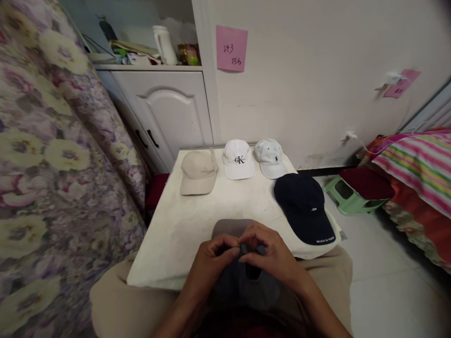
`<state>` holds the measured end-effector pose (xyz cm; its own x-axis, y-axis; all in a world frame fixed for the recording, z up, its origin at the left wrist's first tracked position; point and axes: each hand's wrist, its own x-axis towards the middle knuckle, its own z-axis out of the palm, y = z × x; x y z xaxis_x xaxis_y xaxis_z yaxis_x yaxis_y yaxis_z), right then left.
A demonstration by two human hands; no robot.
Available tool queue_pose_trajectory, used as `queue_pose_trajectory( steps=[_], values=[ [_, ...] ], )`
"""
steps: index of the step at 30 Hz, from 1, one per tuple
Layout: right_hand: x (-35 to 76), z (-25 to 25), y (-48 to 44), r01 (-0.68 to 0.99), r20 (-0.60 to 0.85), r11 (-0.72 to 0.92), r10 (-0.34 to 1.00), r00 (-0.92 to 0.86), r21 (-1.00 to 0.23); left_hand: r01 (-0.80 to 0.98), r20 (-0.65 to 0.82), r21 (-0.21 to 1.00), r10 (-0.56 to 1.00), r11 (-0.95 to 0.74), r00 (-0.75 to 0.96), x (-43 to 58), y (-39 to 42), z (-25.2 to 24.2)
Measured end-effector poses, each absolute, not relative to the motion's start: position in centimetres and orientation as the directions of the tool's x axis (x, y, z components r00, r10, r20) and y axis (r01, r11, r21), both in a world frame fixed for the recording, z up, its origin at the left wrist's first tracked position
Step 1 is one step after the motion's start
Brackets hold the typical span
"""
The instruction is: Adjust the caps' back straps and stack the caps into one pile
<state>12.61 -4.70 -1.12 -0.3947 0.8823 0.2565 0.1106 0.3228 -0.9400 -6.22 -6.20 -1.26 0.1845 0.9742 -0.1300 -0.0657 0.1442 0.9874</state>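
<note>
A grey cap (229,228) lies at the near edge of the small white table (176,225), its back toward me. My left hand (211,260) and my right hand (271,256) meet over the cap's rear, fingers pinched on its back strap. Farther back on the table rest a beige cap (198,172), a white cap with a black logo (238,159) and a pale blue cap (270,157). A navy cap (305,206) lies at the right edge, its brim pointing toward me.
A floral fabric (52,155) fills the left side. A white cabinet (165,108) with clutter on top stands behind. A pink note (231,48) sticks to the wall. A green stool (352,193) and a striped bed cover (416,164) are at right.
</note>
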Motion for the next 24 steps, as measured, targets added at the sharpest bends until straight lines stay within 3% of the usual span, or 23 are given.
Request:
queue_pose_trajectory(
  steps=[5, 17, 24],
  values=[
    [13.0, -1.4, -4.9, 0.065, 0.148, 0.188, 0.907, -0.394, -0.98, -0.116, -0.162, 0.976, 0.972, 0.183, 0.17, -6.4, -6.0, -1.1],
    [13.0, -1.2, -4.9, 0.16, 0.258, 0.347, 0.876, -0.408, -0.924, 0.052, -0.02, 0.999, 0.977, 0.009, 0.212, -6.7, -6.0, -1.1],
    [13.1, -1.4, -4.6, 0.144, 0.244, 0.325, 0.882, -0.404, -0.935, 0.07, -0.094, 0.995, 0.953, 0.077, 0.29, -7.2, -6.2, -0.5]
  ],
)
